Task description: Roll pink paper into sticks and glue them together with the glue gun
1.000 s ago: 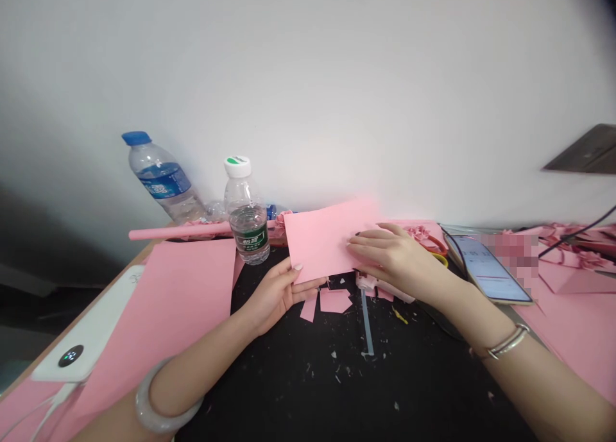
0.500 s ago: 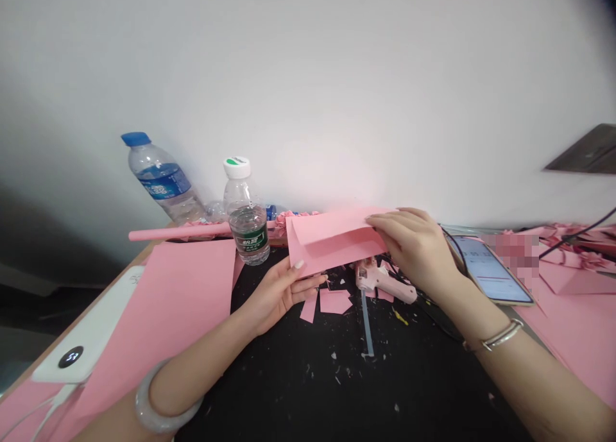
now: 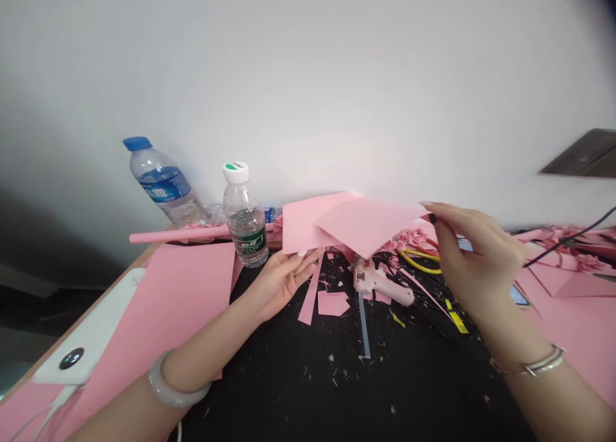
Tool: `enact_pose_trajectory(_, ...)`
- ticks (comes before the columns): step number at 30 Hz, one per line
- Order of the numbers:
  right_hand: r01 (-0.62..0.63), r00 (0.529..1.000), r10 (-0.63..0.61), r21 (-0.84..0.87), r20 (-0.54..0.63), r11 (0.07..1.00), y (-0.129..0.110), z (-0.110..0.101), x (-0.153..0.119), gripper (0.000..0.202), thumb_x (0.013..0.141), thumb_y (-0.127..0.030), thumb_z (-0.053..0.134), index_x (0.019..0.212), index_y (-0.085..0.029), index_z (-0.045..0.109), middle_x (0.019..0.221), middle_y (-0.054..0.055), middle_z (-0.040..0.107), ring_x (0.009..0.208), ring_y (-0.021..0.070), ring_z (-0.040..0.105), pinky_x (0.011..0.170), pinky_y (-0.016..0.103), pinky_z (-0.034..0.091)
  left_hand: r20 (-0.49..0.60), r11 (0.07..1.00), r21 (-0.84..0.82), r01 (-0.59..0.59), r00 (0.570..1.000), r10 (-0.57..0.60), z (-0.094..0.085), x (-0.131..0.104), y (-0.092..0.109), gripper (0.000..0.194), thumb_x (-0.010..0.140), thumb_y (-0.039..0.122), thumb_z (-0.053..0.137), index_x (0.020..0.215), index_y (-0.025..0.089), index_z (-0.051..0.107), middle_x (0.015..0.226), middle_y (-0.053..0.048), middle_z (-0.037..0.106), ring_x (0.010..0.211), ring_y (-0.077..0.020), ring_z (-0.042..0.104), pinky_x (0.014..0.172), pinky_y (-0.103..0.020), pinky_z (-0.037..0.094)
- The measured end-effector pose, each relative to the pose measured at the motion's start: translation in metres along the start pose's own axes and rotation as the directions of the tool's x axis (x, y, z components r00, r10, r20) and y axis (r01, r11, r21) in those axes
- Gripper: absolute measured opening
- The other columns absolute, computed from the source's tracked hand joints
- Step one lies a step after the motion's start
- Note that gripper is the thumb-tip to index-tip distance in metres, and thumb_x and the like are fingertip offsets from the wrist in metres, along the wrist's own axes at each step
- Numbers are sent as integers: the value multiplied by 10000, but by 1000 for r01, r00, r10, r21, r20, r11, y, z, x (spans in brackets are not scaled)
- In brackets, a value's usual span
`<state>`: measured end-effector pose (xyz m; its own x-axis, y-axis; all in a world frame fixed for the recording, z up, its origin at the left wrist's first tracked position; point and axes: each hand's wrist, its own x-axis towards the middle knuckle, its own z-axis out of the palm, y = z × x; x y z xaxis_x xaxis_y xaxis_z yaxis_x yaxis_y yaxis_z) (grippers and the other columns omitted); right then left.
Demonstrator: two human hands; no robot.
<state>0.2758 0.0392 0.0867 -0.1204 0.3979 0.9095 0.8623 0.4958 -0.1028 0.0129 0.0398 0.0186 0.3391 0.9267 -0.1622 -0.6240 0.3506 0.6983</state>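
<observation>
Pink paper [image 3: 370, 224] is held up between my two hands above the black work surface. Its left part hangs upright while the right part tilts out toward me; I cannot tell if it is one folded sheet or two overlapping ones. My left hand [image 3: 289, 278] has its thumb and fingers closed on the lower left edge. At the right, my right hand [image 3: 476, 256] pinches the far corner between thumb and fingertips. Beneath the paper lies a pale pink glue gun [image 3: 387, 287] with a clear glue stick [image 3: 364, 326] sticking out. Cut pink scraps [image 3: 333, 303] lie beside it.
A green-labelled bottle [image 3: 245, 227] stands left of the paper; a blue-capped bottle [image 3: 163, 182] leans on the wall. Pink sheets [image 3: 187, 307] and a white power bank [image 3: 91, 326] are at left. A partly hidden phone [image 3: 520, 296], yellow cable [image 3: 423, 262] and paper flowers [image 3: 591, 262] are at right.
My right hand has moved right, drawing the paper's corner out and spreading the fold apart. My left hand has stayed nearly in place, gripping the lower left edge.
</observation>
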Motion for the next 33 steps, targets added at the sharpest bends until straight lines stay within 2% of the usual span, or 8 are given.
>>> enact_pose_trajectory(4, -71, 997, 73, 235, 1, 969, -12, -10, -7, 381, 803, -25, 525, 1063, -273, 650, 1005, 35, 688, 909, 213, 645, 799, 395, 517, 18, 991, -48, 123, 992, -122, -4, 4, 1, 223, 923, 205, 437, 947, 98, 630, 1121, -126, 653, 1067, -189, 604, 892, -262, 489)
enact_pose_trajectory(8, -52, 970, -70, 480, 233, 876, -29, -16, -20, 410, 807, 11, 473, 1085, -250, 625, 1060, 42, 654, 1019, 223, 596, 903, 444, 469, 136, 922, 7, 387, 913, -385, -12, -2, 1, 617, 882, 563, 358, 1085, 31, 594, 1130, -212, 626, 1024, -290, 614, 856, -377, 494)
enact_pose_trajectory(12, -54, 778, -327, 576, 536, 816, -40, -14, -34, 386, 828, 0, 451, 1075, -244, 620, 1159, 42, 617, 1217, 231, 444, 1007, 452, 391, 89, 907, 186, 377, 913, -398, -15, -13, 3, 553, 796, 537, 547, 1119, 92, 605, 1104, -165, 656, 1000, -297, 620, 903, -400, 454)
enact_pose_trajectory(15, -78, 667, -307, 473, 679, 877, -37, -9, -41, 453, 844, -34, 409, 1218, -256, 536, 1354, 55, 465, 1319, 237, 305, 1046, 465, 337, 60, 905, 277, 322, 935, -351, -14, -20, 6, 385, 748, 301, 686, 1085, 124, 633, 1043, -132, 688, 912, -255, 657, 850, -351, 480)
enact_pose_trajectory(19, -184, 769, 28, 180, 638, 966, -15, 3, -53, 482, 840, -133, 445, 1314, -203, 394, 1324, 138, 439, 1255, 269, 387, 1003, 487, 367, 22, 882, 385, 274, 952, -306, -14, -32, 10, 336, 743, 250, 694, 1055, 135, 649, 1036, -119, 693, 886, -236, 665, 791, -320, 501)
enact_pose_trajectory(21, -210, 759, 119, 69, 640, 975, -1, 10, -65, 444, 802, -225, 553, 1228, -183, 435, 1164, 143, 541, 1123, 299, 494, 909, 489, 432, 21, 857, 433, 279, 947, -320, -17, -37, 12, 366, 743, 254, 692, 1091, 155, 634, 1077, -111, 680, 932, -250, 651, 801, -332, 498)
enact_pose_trajectory(25, -182, 603, 155, -55, 783, 982, 13, 21, -87, 425, 753, -238, 622, 1135, -149, 458, 992, 126, 606, 921, 286, 586, 724, 404, 493, 14, 831, 470, 298, 938, -345, -24, -42, 12, 391, 748, 243, 684, 1125, 169, 616, 1086, -101, 678, 957, -258, 643, 821, -349, 491)
enact_pose_trajectory(33, -5, 684, 56, -73, 727, 997, 18, 14, -81, 300, 898, -314, 433, 1138, -145, 495, 988, 139, 606, 918, 258, 586, 699, 350, 455, -118, 878, 426, 218, 976, -185, -31, -34, 2, 447, 745, 261, 692, 1166, 164, 577, 1038, -99, 698, 865, -238, 673, 753, -322, 515)
